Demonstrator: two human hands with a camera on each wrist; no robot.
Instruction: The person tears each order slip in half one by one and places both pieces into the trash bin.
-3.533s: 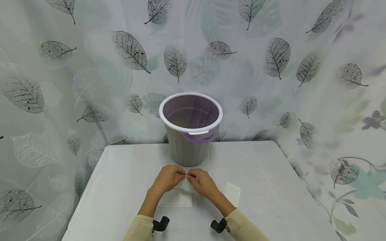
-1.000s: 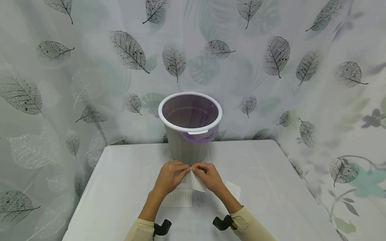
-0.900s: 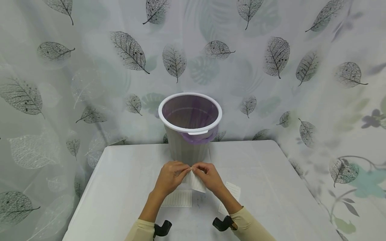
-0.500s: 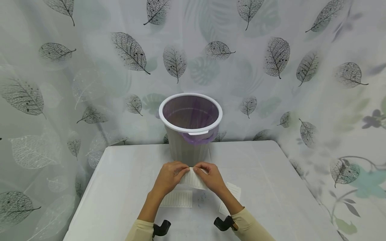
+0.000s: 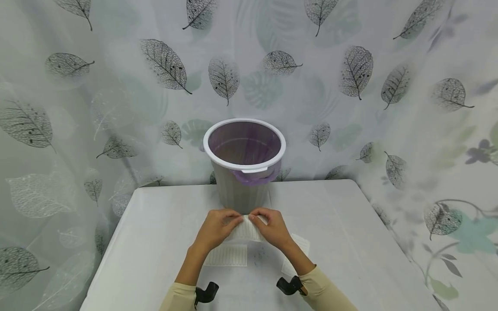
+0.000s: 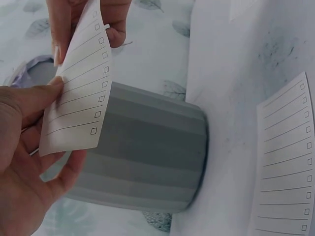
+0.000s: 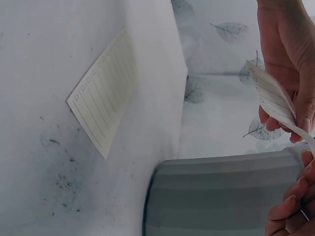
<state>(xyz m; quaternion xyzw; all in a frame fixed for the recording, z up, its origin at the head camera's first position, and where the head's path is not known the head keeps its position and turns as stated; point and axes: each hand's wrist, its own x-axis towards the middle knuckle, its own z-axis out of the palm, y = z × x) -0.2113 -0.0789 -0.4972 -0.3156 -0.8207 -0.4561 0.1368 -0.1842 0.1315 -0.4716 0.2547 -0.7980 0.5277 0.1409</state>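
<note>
While hands point(image 5: 215, 229) point(image 5: 270, 229) pinch paper point(image 5: 246, 231), only wrist views resolve checkboxes point(image 6: 104, 84).

1. A white table point(image 5: 350, 237) with faint creases across its top.
2. A grey bucket point(image 5: 241, 190) with a white rim, standing upright at the middle of the far edge.
3. A lined sheet with checkboxes point(image 5: 226, 256), lying flat, left of centre.
4. A second lined sheet point(image 7: 106, 91), lying slanted to the right.
5. Dark smudges point(image 7: 64, 184) between the sheets.
</note>
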